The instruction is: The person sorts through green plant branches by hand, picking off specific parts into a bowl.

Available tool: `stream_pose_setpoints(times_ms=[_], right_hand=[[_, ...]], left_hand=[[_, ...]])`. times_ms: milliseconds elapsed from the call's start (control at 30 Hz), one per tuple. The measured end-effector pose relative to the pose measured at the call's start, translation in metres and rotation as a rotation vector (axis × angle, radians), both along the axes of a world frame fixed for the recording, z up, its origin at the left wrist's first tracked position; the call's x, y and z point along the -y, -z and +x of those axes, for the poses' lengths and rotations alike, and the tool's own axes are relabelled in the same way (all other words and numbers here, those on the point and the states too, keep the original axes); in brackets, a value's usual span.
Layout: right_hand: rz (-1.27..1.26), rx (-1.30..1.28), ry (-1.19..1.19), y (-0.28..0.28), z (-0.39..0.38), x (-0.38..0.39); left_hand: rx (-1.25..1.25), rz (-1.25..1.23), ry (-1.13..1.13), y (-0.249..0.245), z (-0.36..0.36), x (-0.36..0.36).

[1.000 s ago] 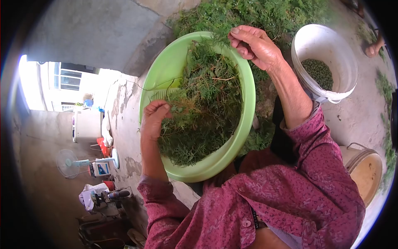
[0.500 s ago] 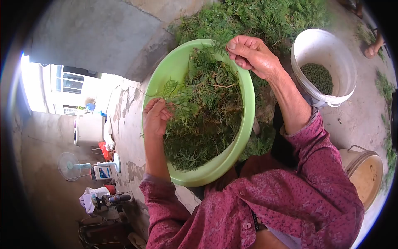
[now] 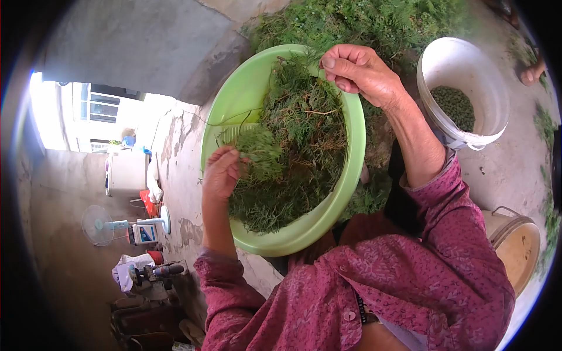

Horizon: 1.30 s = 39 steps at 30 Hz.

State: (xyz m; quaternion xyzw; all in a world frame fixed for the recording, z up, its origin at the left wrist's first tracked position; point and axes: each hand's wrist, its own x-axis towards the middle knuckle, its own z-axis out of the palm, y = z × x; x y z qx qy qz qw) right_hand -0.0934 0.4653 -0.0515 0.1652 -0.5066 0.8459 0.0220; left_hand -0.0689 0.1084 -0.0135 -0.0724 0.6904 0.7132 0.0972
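A large light-green basin (image 3: pixel 354 126) holds a heap of green leafy sprigs (image 3: pixel 304 128) with some brown twigs. My left hand (image 3: pixel 222 171), over the basin's left side, pinches a feathery green sprig (image 3: pixel 260 153). Above the basin's upper right rim is my right hand (image 3: pixel 362 75), its fingers closed in a pinch; what they hold, if anything, is too small to make out. To the right, a white bucket (image 3: pixel 430 61) has small round green berries (image 3: pixel 453 108) at its bottom.
More cut greenery (image 3: pixel 363 23) lies on the floor beyond the basin. A lidded pale bucket (image 3: pixel 518 251) stands at the lower right. Part of another person's foot or hand (image 3: pixel 533 71) shows at the right edge. A fan (image 3: pixel 99 225) and a white container (image 3: pixel 145 233) are at the left.
The sprig at my left hand has shifted and now hangs more to the right of the fingers. My right hand has moved slightly; its fingers stay pinched. The view has shifted a little.
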Motion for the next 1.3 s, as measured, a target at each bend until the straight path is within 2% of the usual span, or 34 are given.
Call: stream_pose_setpoints(times_ms=[133,200,233,300,333,367,433,467,533,567,633,667,767,833,967,1033,1067,1133,1267,1300], right_hand=[[0.007,0.009,0.005,0.001,0.000,0.000],[0.000,0.010,-0.011,0.002,-0.001,0.000],[0.001,0.011,-0.012,0.002,-0.001,-0.001],[0.015,0.004,0.006,0.002,0.000,-0.001],[0.014,0.006,0.005,0.001,0.001,0.000],[0.023,0.006,0.009,0.000,0.002,0.001],[0.029,0.010,0.019,-0.001,0.002,0.001],[0.036,0.001,0.020,-0.001,0.002,0.001],[0.043,-0.006,0.015,-0.002,0.002,0.002],[0.050,-0.007,0.021,-0.002,0.002,0.002],[0.056,-0.007,0.030,-0.002,0.003,0.001],[0.052,-0.010,0.024,-0.001,0.003,0.001],[0.056,-0.014,0.036,-0.002,0.004,0.000],[0.066,-0.014,0.039,-0.001,0.004,-0.002],[0.069,-0.023,-0.004,0.000,0.002,-0.001],[0.049,-0.003,0.006,-0.002,0.003,-0.001],[0.035,0.009,0.006,0.000,0.002,-0.001],[0.032,0.009,0.000,0.003,0.001,-0.003],[-0.077,0.049,-0.007,0.007,0.003,-0.002],[-0.135,0.076,0.023,0.006,0.004,-0.001]], left_hand=[[0.090,-0.002,0.062,0.018,0.023,-0.027],[0.206,-0.151,0.162,0.031,0.029,-0.032],[0.207,-0.150,0.162,0.036,0.028,-0.030],[0.291,-0.482,0.312,0.045,0.026,-0.027],[0.235,-0.665,0.358,0.048,0.026,-0.026],[0.236,-0.666,0.359,0.050,0.027,-0.027],[-0.240,-1.048,0.289,0.052,0.029,-0.033],[-0.238,-1.049,0.291,0.051,0.027,-0.036],[-0.601,-1.199,0.383,0.043,0.020,-0.049],[-0.598,-1.200,0.381,0.045,0.017,-0.052],[-0.762,-1.409,0.544,0.052,0.012,-0.054],[-0.764,-1.408,0.548,0.058,0.009,-0.050],[-0.743,-1.485,0.553,0.065,0.000,-0.037],[-0.610,-1.556,0.569,0.063,0.000,-0.032],[-0.612,-1.458,0.500,0.059,-0.002,-0.020],[-0.643,-1.140,0.351,0.055,0.000,-0.016],[-0.646,-1.138,0.341,0.052,0.003,-0.015],[-0.143,-0.779,0.106,0.043,0.009,-0.015],[-0.094,-0.622,0.060,0.026,0.020,-0.008],[-0.065,-0.390,0.038,0.026,0.022,-0.004]])
